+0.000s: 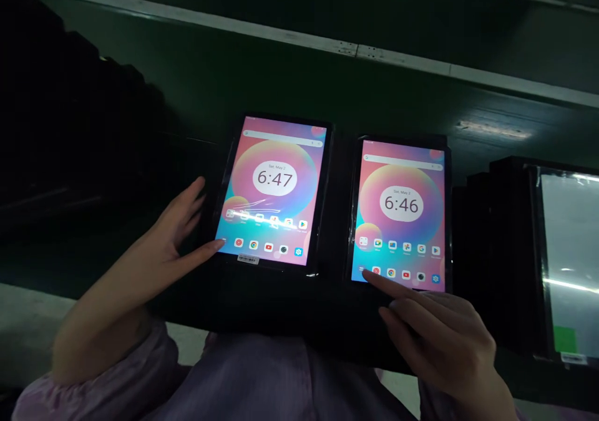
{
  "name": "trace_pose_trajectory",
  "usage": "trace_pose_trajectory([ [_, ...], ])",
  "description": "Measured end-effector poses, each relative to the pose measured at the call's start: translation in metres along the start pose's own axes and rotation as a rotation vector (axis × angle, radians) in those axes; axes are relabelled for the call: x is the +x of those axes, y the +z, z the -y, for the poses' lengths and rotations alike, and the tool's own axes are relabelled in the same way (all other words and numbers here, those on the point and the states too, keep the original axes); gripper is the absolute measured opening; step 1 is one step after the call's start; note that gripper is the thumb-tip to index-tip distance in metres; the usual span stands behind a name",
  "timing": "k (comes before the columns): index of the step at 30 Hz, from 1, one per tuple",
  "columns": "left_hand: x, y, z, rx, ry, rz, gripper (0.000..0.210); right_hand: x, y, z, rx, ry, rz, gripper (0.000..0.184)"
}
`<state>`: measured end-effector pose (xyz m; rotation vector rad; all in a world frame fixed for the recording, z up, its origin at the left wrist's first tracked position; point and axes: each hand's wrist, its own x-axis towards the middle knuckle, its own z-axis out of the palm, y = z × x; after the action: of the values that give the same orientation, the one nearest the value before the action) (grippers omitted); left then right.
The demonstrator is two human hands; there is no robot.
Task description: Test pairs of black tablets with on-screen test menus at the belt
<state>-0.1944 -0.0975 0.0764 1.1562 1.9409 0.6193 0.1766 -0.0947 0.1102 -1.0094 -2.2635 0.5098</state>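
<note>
Two lit tablets lie side by side in front of me, each showing a home screen with a clock. The left tablet point(276, 190) reads 6:47 and has a small barcode label at its lower edge. My left hand point(175, 234) is at its left side, fingers spread, with the thumb on the lower-left icon. On the right tablet point(401, 215), the clock reads 6:46. My right hand point(440, 333) points with its index finger at the lower-left icon of that screen, the other fingers loosely curled. Neither hand grasps anything.
At the right stands a dark stack whose top device point(571, 259) has a pale, reflective screen and a green patch. A dark stepped row of objects point(93, 115) fills the left side. Beyond the tablets, a pale metal strip point(281, 34) crosses the dark green surface.
</note>
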Motion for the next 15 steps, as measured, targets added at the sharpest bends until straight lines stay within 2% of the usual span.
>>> trace_pose_trajectory([
  [3, 0.001, 0.001, -0.001, 0.001, -0.031, -0.003, 0.139, -0.001, -0.004, 0.001, 0.002, -0.004, -0.067, 0.029],
  [10, 0.002, -0.006, 0.013, 0.036, 0.061, 0.012, 0.114, -0.007, -0.013, -0.001, -0.085, 0.044, -0.087, 0.026],
  [15, 0.014, -0.005, 0.024, 0.094, 0.141, 0.016, 0.117, -0.008, -0.013, -0.002, -0.132, 0.078, -0.086, 0.029],
])
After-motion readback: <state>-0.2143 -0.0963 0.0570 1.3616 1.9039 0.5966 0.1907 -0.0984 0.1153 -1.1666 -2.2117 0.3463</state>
